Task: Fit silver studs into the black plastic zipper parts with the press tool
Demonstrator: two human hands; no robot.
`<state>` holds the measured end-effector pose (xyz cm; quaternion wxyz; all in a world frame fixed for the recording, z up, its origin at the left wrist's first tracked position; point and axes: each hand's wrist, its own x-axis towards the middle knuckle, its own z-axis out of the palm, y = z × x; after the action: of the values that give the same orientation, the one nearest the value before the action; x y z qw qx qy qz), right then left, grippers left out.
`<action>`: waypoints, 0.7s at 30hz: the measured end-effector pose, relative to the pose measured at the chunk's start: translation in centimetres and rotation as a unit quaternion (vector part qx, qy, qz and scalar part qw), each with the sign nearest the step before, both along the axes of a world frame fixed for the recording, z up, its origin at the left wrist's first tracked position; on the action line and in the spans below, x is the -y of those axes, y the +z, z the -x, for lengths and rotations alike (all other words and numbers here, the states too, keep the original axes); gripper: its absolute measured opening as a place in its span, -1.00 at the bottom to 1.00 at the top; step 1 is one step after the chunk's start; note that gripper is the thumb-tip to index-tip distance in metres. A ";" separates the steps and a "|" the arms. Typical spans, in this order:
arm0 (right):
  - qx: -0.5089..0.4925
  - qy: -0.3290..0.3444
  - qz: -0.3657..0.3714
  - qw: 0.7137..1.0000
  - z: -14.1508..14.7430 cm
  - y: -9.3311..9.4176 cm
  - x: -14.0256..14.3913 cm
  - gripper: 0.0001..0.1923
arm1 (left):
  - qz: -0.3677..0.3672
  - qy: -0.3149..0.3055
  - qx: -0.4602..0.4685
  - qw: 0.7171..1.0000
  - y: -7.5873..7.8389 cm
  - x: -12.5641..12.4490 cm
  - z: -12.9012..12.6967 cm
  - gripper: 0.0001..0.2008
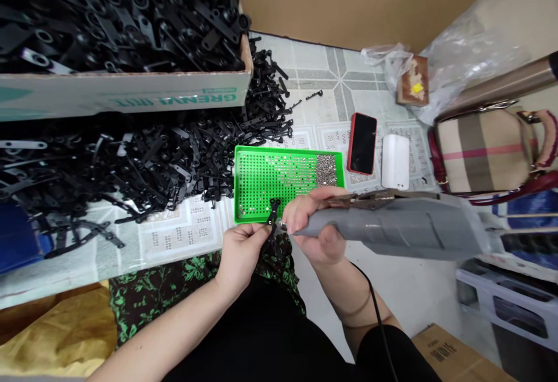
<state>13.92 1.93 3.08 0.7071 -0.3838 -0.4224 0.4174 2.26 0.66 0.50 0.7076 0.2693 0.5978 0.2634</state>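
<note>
Cardboard box (126, 94) at the upper left brims with black plastic parts, and a much larger loose heap of the same parts (143, 158) spreads below it across the patterned bench (314, 74). By that measure, I judge most of the work still lies ahead; no separate pile of finished pieces can be told apart from the rest.

Grey electric driver (392, 225), corded, lies across the right of the view, gripped in the right hand (316, 222), whose fingers close firmly round its barrel, the tip pointing toward the left hand. Green tray (288, 181), perforated in rows, sits just beyond the hands; small silver screws (325, 170) are bunched at its right end, and many holes look unfilled. Red-cased phone (362, 143) and a white block (395, 161) rest beside the tray, a checked bag farther right.

Left hand (242, 248) pinches one small black part (273, 214) between thumb and fingertips, held over the near edge of the tray and touching the driver's tip. Whether a screw sits on that tip is too small to tell.
</note>
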 end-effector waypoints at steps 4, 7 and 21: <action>0.047 0.024 -0.015 0.998 0.2 0.5 0.2 -0.73 | -0.001 0.012 -0.001 1.000 0.1 0.0 -0.1 -0.75; 0.078 0.060 0.006 0.995 0.2 0.9 0.5 -0.71 | 0.007 0.019 0.018 1.000 0.1 0.0 -0.1 -0.76; 0.028 -0.110 -0.048 0.992 -4.2 -1.6 -1.4 -0.71 | 0.054 0.051 0.042 0.996 0.6 -0.2 0.0 -0.73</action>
<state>18.11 3.33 1.52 0.7544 -0.4049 -0.4167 0.3055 2.24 0.88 1.09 0.7312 0.1884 0.5943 0.2770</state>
